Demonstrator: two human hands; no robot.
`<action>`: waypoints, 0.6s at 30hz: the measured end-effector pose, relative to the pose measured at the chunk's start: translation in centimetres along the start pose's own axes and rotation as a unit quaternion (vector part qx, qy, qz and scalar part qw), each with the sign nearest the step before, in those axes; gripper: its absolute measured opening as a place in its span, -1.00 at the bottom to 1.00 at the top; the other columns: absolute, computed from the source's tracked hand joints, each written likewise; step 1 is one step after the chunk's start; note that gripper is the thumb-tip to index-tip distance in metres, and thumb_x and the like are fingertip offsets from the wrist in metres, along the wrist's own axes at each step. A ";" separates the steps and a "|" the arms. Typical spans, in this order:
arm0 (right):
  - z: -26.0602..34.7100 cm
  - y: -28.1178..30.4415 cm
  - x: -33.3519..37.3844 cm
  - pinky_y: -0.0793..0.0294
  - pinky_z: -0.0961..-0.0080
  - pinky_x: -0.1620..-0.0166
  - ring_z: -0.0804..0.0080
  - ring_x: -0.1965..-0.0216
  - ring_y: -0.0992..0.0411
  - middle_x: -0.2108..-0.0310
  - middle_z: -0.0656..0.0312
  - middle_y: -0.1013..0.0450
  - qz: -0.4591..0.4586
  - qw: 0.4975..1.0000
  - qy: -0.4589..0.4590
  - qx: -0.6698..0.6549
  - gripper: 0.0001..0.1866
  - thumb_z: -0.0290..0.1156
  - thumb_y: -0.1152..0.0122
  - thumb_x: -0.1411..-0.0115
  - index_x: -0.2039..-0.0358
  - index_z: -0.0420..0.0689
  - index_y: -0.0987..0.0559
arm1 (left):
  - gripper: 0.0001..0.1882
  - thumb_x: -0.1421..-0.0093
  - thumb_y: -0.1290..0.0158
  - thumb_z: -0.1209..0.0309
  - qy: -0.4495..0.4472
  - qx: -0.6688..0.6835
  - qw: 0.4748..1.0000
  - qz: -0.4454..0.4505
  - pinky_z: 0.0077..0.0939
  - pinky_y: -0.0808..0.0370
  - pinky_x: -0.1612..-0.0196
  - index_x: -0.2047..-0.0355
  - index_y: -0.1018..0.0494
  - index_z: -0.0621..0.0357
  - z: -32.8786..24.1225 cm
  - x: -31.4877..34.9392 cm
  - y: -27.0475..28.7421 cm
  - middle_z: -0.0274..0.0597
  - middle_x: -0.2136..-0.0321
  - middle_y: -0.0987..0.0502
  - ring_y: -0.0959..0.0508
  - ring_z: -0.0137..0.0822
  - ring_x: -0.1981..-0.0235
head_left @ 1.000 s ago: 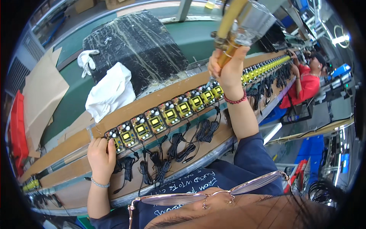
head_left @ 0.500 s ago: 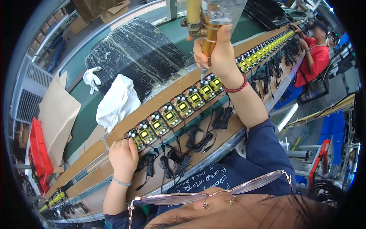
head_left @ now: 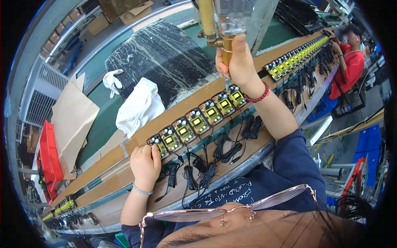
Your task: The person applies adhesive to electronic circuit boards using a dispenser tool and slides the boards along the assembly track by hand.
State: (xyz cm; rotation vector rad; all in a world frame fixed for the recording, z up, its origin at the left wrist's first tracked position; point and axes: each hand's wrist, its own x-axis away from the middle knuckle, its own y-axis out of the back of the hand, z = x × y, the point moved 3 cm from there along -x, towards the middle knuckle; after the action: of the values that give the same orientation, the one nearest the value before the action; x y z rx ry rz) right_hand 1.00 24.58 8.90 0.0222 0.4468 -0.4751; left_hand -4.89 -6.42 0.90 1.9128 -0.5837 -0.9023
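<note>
My right hand is wrapped round the amber handle of a glue-dispensing nozzle, with a yellow hose at its side. The narrow tip points down at the far edge of a row of small circuit boards with yellow transformers, set in black cases. Whether the tip touches a board cannot be seen. At the row's left end, my left hand has its fingers closed on the last circuit board, partly covering it. Coiled black cables hang from the boards toward me.
A crumpled white cloth and a white glove lie beside a streaked black sheet. Brown cardboard and a red tray are at left. Another row of boards reaches toward a person in red.
The view has shifted, so the bench, boards and my left hand appear further right. My right hand and the nozzle appear slightly right and lower. Both hands keep their hold.
</note>
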 end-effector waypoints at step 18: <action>0.0 0.1 -0.1 -0.12 0.68 0.73 0.64 0.81 -0.15 0.84 0.35 -0.16 -0.026 0.999 -0.014 0.027 -0.21 0.42 0.36 -0.12 0.59 -0.18 -0.31 | -0.72 -0.15 0.04 0.42 0.006 0.025 1.000 0.005 -0.18 -0.28 0.46 0.68 -0.27 0.22 0.4 0.2 0.0 -0.03 0.68 -0.32 -0.34 -0.03 0.58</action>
State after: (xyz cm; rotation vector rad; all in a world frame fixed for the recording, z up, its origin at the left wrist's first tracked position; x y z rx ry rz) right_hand 0.99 24.70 8.91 0.0562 0.4071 -0.5390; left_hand -5.12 -6.76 0.65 1.9568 -0.6130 -0.8778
